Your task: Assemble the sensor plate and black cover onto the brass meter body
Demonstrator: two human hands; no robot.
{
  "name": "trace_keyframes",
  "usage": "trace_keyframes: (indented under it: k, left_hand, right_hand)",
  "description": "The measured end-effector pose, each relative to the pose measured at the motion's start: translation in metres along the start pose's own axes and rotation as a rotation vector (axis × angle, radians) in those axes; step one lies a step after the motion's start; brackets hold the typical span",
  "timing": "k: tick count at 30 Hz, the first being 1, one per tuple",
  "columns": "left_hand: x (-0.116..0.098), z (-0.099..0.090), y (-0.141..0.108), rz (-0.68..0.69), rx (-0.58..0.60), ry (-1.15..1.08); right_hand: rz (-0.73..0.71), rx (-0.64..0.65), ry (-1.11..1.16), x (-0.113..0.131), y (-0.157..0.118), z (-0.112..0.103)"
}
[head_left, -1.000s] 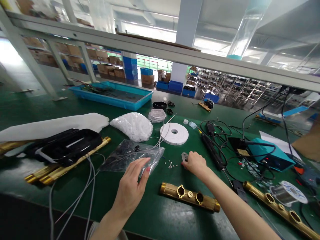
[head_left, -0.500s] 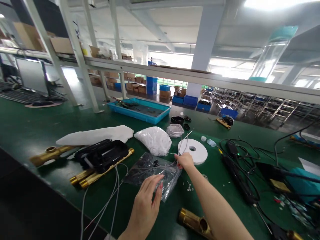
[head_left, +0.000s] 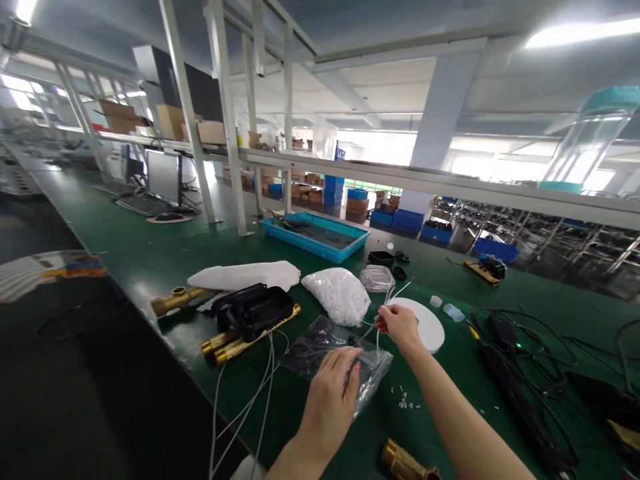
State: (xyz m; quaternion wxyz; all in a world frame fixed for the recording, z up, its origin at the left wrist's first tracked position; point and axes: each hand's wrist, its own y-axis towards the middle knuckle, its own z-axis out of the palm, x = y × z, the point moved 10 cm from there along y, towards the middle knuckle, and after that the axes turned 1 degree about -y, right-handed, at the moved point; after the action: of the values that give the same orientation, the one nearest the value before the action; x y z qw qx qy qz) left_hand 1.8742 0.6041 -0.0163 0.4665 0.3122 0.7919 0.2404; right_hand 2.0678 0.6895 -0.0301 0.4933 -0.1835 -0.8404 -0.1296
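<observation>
My right hand (head_left: 399,324) pinches thin grey cables (head_left: 379,333) above the left edge of a white foam roll (head_left: 425,323). My left hand (head_left: 333,390) is over the near part of a clear plastic bag (head_left: 320,347) with dark items inside, its fingers curved and apart with nothing between them. A bag of white material (head_left: 340,295) lies just beyond. Left of the bags, a black housing (head_left: 263,311) rests on brass pipe parts (head_left: 225,352), with grey cables hanging past the table edge.
A blue tray (head_left: 320,241) stands at the back. Small screws (head_left: 405,402) lie near my right forearm, beside a brass fitting (head_left: 403,460). A black tool (head_left: 515,393) and tangled cables are at the right. A shelf beam (head_left: 350,170) crosses behind.
The view has swung left, so the table items appear further right. My right hand has raised the cables slightly from the bag. My left hand stays over the bag.
</observation>
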Motion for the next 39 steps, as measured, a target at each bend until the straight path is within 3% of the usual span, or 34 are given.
trace_keyframes:
  k: [5,9,11,15,17,19,21,24,27,31,35,39]
  left_hand:
    - [-0.004,-0.010,0.026,-0.061,-0.063,0.017]
    - [-0.046,-0.006,0.046,-0.028,0.048,-0.129]
    - [-0.073,-0.003,0.048,-0.025,0.119,-0.220]
    - [-0.126,0.018,0.026,0.052,0.371,-0.332]
    - [-0.145,0.037,0.009,0.092,0.547,-0.404]
    - [-0.153,0.053,0.002,0.113,0.642,-0.452]
    - [-0.143,0.075,0.006,0.077,0.671,-0.324]
    - [-0.107,0.122,0.017,-0.041,0.737,0.077]
    - [-0.083,0.169,0.019,-0.122,0.782,0.290]
    - [-0.072,0.221,0.009,-0.170,0.837,0.495]
    - [-0.065,0.250,0.005,-0.210,0.888,0.643]
    - [-0.059,0.266,0.004,-0.213,0.956,0.724]
  right_hand:
    - [-0.106,0.085,0.418,0.057,-0.043,-0.012]
    - [-0.185,0.136,0.636,0.088,-0.084,-0.040]
    - [-0.226,0.076,0.739,0.095,-0.099,-0.069]
    - [-0.300,-0.192,0.886,0.097,-0.127,-0.157]
    - [-0.325,-0.265,0.936,0.099,-0.143,-0.199]
    - [-0.364,-0.308,0.914,0.105,-0.161,-0.236]
    - [-0.411,-0.347,0.832,0.112,-0.179,-0.268]
    - [-0.484,-0.427,0.681,0.122,-0.203,-0.304]
    - [-0.570,-0.498,0.526,0.130,-0.223,-0.324]
    - [-0.600,-0.601,0.434,0.126,-0.239,-0.338]
    - [-0.636,-0.685,0.478,0.114,-0.248,-0.350]
    - [-0.655,-0.637,0.522,0.109,-0.245,-0.351]
